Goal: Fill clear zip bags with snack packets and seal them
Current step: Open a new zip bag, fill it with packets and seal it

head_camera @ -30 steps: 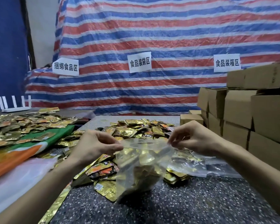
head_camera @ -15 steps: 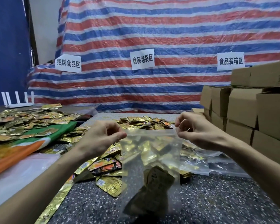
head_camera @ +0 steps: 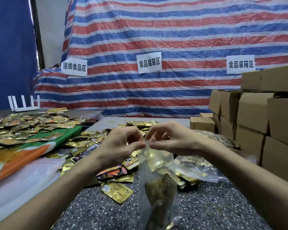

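Bag [head_camera: 155, 165] pinched between left hand [head_camera: 118, 146], right hand [head_camera: 175, 141] fingers, packets [head_camera: 90, 140] behind, boxes [head_camera: 253, 113] right

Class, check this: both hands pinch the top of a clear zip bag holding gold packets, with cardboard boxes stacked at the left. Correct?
No. The head view shows the cardboard boxes at the right. Left hand and right hand do pinch the clear zip bag of gold packets.

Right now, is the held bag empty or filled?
Partly filled: gold packets sit low inside the bag, pinched by left hand and right hand.
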The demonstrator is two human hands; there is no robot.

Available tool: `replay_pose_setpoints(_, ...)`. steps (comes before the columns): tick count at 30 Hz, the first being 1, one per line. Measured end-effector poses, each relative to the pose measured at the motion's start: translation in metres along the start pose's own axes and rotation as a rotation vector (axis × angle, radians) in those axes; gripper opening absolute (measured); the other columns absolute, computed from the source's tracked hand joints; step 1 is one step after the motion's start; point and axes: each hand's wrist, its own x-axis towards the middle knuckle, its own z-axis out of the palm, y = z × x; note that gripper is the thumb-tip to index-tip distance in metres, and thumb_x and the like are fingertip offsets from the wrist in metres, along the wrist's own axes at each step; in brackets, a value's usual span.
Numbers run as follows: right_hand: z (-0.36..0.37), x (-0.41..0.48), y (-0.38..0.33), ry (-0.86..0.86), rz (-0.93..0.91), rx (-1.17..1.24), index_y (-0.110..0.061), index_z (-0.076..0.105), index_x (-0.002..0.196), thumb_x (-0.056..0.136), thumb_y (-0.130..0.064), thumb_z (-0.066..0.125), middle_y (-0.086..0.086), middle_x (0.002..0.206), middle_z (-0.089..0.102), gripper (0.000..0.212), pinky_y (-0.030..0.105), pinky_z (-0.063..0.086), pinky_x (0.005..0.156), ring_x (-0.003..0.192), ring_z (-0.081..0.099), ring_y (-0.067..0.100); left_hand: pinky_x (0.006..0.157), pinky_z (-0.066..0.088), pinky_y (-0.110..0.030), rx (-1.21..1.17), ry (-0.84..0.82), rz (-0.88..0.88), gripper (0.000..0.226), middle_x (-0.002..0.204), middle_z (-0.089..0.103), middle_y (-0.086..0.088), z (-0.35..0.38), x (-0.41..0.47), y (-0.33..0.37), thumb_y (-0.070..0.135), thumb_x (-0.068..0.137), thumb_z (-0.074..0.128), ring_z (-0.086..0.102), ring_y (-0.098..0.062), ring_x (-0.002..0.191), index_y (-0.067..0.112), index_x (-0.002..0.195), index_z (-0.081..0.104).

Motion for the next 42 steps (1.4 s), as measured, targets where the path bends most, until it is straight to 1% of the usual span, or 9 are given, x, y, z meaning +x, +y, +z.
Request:
replay_pose_setpoints(3, -0.002, 0.002, 0.000, -0.044, -0.029, 0.073, -0.013, 0.075, 0.098, 0.092, -0.021, 0.070, -0.012, 0.080, 0.065, 0.010, 0.014, 0.041, 0.061, 0.067, 0.053, -0.004, 0.070, 0.053, -0.039, -0.002, -0.012, 0.008, 0.006, 0.080, 0.067, -0.004, -0.005, -0.001, 0.000, 0.011, 0.088, 0.071, 0.062, -0.020, 0.075, 0.010, 0.084, 0.066)
replay_pose_setpoints(7, -0.003, 0.007, -0.001, -0.026, -0.027, 0.037, -0.014, 0.074, 0.097, 0.093, -0.023, 0.069, -0.012, 0.083, 0.065, 0.011, 0.013, 0.041, 0.062, 0.070, 0.055, -0.006, 0.067, 0.051, -0.038, -0.034, 0.006, 0.003, 0.007, 0.079, 0.068, -0.010, -0.009, 0.000, 0.003, 0.014, 0.087, 0.073, 0.062, -0.024, 0.072, 0.009, 0.085, 0.069)
replay_pose_setpoints(11, -0.006, 0.008, -0.003, -0.006, -0.007, 0.052, -0.015, 0.074, 0.094, 0.092, -0.023, 0.070, -0.007, 0.086, 0.070, 0.010, 0.018, 0.048, 0.067, 0.078, 0.063, 0.005, 0.053, 0.043, -0.021, -0.045, 0.023, -0.041, 0.011, 0.072, 0.067, -0.007, -0.014, 0.002, 0.004, 0.019, 0.085, 0.073, 0.053, -0.006, 0.059, 0.008, 0.085, 0.071)
replay_pose_setpoints(13, -0.007, 0.008, -0.003, -0.001, -0.001, 0.067, -0.014, 0.076, 0.093, 0.091, -0.023, 0.071, -0.002, 0.086, 0.073, 0.010, 0.023, 0.051, 0.069, 0.081, 0.067, 0.014, 0.055, 0.042, -0.017, -0.050, -0.004, -0.072, 0.013, 0.072, 0.066, -0.002, -0.016, 0.002, 0.004, 0.022, 0.085, 0.073, 0.054, -0.002, 0.059, 0.009, 0.086, 0.072)
replay_pose_setpoints(20, -0.003, 0.007, -0.003, 0.002, 0.021, 0.054, -0.018, 0.077, 0.092, 0.088, -0.027, 0.074, -0.006, 0.083, 0.073, 0.010, 0.026, 0.054, 0.071, 0.076, 0.064, 0.004, 0.071, 0.056, -0.043, -0.066, -0.068, -0.094, 0.013, 0.083, 0.072, -0.007, -0.019, -0.003, 0.004, 0.022, 0.087, 0.071, 0.067, -0.025, 0.078, 0.011, 0.090, 0.074)
replay_pose_setpoints(29, 0.013, 0.010, -0.010, 0.102, -0.037, -0.008, -0.018, 0.073, 0.089, 0.090, -0.020, 0.067, 0.002, 0.080, 0.070, 0.006, 0.039, 0.053, 0.067, 0.073, 0.063, 0.018, 0.071, 0.051, -0.047, 0.041, 0.100, -0.076, 0.007, 0.076, 0.068, -0.006, -0.005, -0.005, 0.006, 0.014, 0.088, 0.071, 0.063, -0.026, 0.074, 0.013, 0.082, 0.069)
replay_pose_setpoints(33, 0.011, 0.006, -0.009, 0.072, -0.039, 0.078, -0.011, 0.074, 0.092, 0.090, -0.019, 0.070, 0.008, 0.079, 0.068, 0.009, 0.029, 0.043, 0.060, 0.067, 0.054, 0.011, 0.063, 0.048, -0.038, -0.046, 0.133, -0.077, 0.008, 0.074, 0.068, -0.005, -0.003, -0.008, 0.004, 0.013, 0.087, 0.074, 0.060, -0.018, 0.067, 0.012, 0.079, 0.071)
replay_pose_setpoints(38, 0.012, 0.002, -0.009, 0.104, -0.022, 0.139, -0.011, 0.075, 0.085, 0.088, -0.016, 0.072, 0.016, 0.080, 0.068, 0.006, 0.046, 0.046, 0.063, 0.069, 0.054, 0.015, 0.060, 0.047, -0.030, -0.113, 0.026, -0.091, 0.013, 0.072, 0.069, -0.004, -0.010, -0.010, 0.001, 0.024, 0.088, 0.072, 0.058, -0.009, 0.064, 0.013, 0.083, 0.075)
replay_pose_setpoints(42, 0.012, 0.004, -0.010, 0.125, -0.042, 0.124, -0.012, 0.077, 0.084, 0.086, -0.019, 0.073, 0.020, 0.077, 0.067, 0.008, 0.046, 0.045, 0.061, 0.066, 0.052, 0.016, 0.062, 0.052, -0.026, -0.049, -0.031, -0.046, 0.016, 0.071, 0.067, 0.003, -0.011, -0.011, 0.002, 0.026, 0.093, 0.064, 0.061, -0.006, 0.065, 0.015, 0.086, 0.073)
